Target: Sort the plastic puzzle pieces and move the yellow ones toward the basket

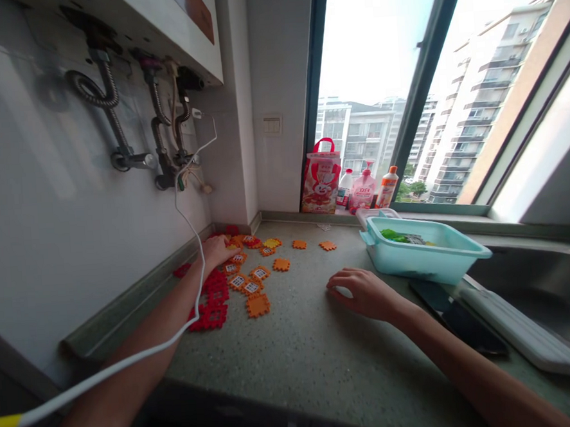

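My left hand (214,251) reaches into a loose pile at the back left of the counter, its fingers closed on a small notched tile, yellow or orange, mostly hidden by them. Around it lie several orange puzzle tiles (258,304), some with a white printed label (260,273), and a yellow tile (271,242). Red interlocking tiles (216,292) lie beside my left forearm. My right hand (362,291) rests on the counter to the right, loosely curved and open, with a gap between thumb and fingers and nothing held.
A turquoise basin (422,253) with green pieces inside stands beside the sink (525,276). A dark phone-like slab (470,324) and a white power strip (524,331) lie in front. A white cable (185,326) crosses above my left forearm. Bottles (362,191) and a red bag (320,182) line the sill.
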`<action>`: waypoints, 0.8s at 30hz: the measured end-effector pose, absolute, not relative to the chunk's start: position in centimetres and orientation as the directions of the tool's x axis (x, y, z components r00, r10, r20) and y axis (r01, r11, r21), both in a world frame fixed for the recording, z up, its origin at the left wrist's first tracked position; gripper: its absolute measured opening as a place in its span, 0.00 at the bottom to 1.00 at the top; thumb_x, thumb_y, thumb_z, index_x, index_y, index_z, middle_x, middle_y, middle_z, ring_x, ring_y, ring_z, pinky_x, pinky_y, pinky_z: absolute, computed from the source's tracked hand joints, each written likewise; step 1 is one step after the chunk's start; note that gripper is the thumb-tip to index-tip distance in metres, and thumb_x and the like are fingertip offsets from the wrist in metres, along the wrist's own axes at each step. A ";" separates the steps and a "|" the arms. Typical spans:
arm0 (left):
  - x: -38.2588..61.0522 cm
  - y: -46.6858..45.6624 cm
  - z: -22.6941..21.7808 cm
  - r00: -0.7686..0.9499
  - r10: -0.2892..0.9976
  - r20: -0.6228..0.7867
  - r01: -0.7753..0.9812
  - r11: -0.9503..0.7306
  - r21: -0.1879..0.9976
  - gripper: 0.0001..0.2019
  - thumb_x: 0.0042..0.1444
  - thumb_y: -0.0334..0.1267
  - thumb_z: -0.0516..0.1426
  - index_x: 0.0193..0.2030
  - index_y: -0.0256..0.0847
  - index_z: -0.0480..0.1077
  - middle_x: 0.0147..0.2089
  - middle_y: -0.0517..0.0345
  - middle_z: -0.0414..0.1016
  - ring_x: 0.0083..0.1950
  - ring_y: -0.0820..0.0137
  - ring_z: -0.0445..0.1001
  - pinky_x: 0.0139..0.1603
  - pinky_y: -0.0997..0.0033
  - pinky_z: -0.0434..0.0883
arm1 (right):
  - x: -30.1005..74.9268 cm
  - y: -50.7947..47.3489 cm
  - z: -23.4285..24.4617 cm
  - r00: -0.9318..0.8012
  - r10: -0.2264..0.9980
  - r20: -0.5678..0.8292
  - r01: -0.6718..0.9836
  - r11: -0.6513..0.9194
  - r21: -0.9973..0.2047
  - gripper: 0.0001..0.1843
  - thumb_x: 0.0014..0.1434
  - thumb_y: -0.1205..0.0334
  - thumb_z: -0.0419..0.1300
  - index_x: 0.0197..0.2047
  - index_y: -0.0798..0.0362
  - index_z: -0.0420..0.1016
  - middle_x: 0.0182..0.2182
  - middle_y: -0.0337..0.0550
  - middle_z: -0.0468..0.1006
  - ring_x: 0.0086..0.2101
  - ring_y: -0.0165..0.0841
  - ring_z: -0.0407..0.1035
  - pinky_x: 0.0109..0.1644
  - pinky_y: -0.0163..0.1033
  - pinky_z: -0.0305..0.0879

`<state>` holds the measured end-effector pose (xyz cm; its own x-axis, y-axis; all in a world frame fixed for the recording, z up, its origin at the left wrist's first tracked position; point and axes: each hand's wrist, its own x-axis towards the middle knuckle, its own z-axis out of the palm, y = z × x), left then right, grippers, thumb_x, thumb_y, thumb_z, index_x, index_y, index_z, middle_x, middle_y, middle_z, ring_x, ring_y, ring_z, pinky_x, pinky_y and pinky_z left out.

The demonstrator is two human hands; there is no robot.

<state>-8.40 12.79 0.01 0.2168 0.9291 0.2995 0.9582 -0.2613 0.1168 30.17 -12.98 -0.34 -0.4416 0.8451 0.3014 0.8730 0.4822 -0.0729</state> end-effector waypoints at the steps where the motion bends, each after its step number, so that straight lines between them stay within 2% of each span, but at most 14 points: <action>1: -8.4 12.8 0.0 0.210 0.935 0.287 0.956 -0.257 0.138 0.30 0.54 0.65 0.63 0.49 0.39 0.79 0.53 0.44 0.83 0.54 0.54 0.80 0.51 0.67 0.72 | 30.3 -13.0 -0.3 -0.443 0.844 0.303 0.872 0.485 -0.073 0.13 0.69 0.62 0.58 0.50 0.49 0.84 0.46 0.46 0.85 0.47 0.41 0.79 0.52 0.43 0.73; 5: -8.2 12.4 0.4 0.195 0.948 0.253 0.952 -0.245 0.184 0.28 0.52 0.64 0.65 0.45 0.41 0.81 0.51 0.46 0.84 0.51 0.54 0.81 0.49 0.65 0.72 | 30.7 -13.0 -0.4 -0.446 0.836 0.320 0.870 0.488 -0.063 0.14 0.69 0.62 0.58 0.50 0.49 0.83 0.47 0.47 0.85 0.46 0.41 0.79 0.52 0.43 0.72; 8: -7.7 11.4 1.4 0.257 0.882 0.395 0.935 -0.331 0.130 0.26 0.52 0.63 0.65 0.44 0.41 0.80 0.48 0.47 0.83 0.51 0.54 0.80 0.50 0.63 0.72 | 30.9 -12.9 -0.4 -0.439 0.840 0.320 0.877 0.477 -0.050 0.14 0.69 0.62 0.58 0.51 0.49 0.83 0.48 0.47 0.85 0.47 0.42 0.79 0.53 0.44 0.72; 11: -6.0 9.3 2.5 0.474 0.739 0.479 0.816 -0.573 0.078 0.23 0.56 0.61 0.64 0.45 0.43 0.79 0.46 0.51 0.82 0.49 0.57 0.79 0.53 0.63 0.72 | 30.8 -12.9 -0.4 -0.435 0.845 0.312 0.881 0.470 -0.045 0.13 0.68 0.62 0.58 0.51 0.49 0.83 0.48 0.47 0.85 0.48 0.42 0.79 0.53 0.45 0.72; 14: -3.0 5.8 2.4 0.754 0.519 0.402 0.537 -0.840 0.077 0.21 0.59 0.60 0.63 0.46 0.45 0.79 0.46 0.53 0.81 0.49 0.60 0.78 0.54 0.63 0.71 | 30.5 -13.1 -0.3 -0.428 0.852 0.303 0.884 0.464 -0.058 0.14 0.68 0.62 0.58 0.53 0.49 0.83 0.48 0.47 0.85 0.48 0.43 0.79 0.54 0.45 0.72; 17: 0.2 2.1 1.4 0.909 0.308 0.280 0.288 -0.951 0.112 0.23 0.56 0.62 0.66 0.45 0.45 0.80 0.45 0.54 0.81 0.47 0.61 0.78 0.54 0.64 0.71 | 30.0 -13.2 -0.4 -0.413 0.862 0.295 0.885 0.456 -0.095 0.17 0.70 0.60 0.58 0.57 0.49 0.82 0.50 0.48 0.84 0.49 0.43 0.79 0.54 0.46 0.73; 19: 1.5 0.4 0.8 0.942 0.231 0.244 0.205 -0.970 0.130 0.25 0.53 0.64 0.67 0.46 0.45 0.80 0.45 0.54 0.81 0.48 0.61 0.79 0.56 0.64 0.70 | 29.4 -13.2 -0.6 -0.412 0.866 0.282 0.878 0.460 -0.131 0.19 0.70 0.58 0.58 0.60 0.50 0.80 0.51 0.50 0.84 0.49 0.44 0.78 0.56 0.47 0.73; 21: 2.0 0.0 0.6 0.944 0.219 0.248 0.193 -0.973 0.125 0.28 0.54 0.66 0.66 0.49 0.45 0.80 0.46 0.53 0.82 0.49 0.60 0.79 0.56 0.64 0.70 | 28.7 -13.4 -0.8 -0.425 0.864 0.270 0.860 0.478 -0.179 0.22 0.71 0.55 0.58 0.64 0.50 0.76 0.54 0.51 0.82 0.52 0.45 0.77 0.59 0.49 0.72; 24: 0.9 1.8 1.1 0.887 0.332 0.322 0.321 -0.943 0.090 0.26 0.64 0.64 0.58 0.51 0.44 0.80 0.50 0.50 0.82 0.51 0.60 0.78 0.55 0.64 0.70 | 27.5 -13.7 -1.0 -0.478 0.841 0.252 0.811 0.533 -0.241 0.28 0.71 0.48 0.59 0.71 0.44 0.69 0.63 0.50 0.76 0.60 0.47 0.71 0.65 0.53 0.67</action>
<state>0.85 1.77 1.15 0.8866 0.3322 0.3217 0.3208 -0.9429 0.0895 27.52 -13.69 -1.04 -0.4782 0.8412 0.2523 0.8110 0.5332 -0.2409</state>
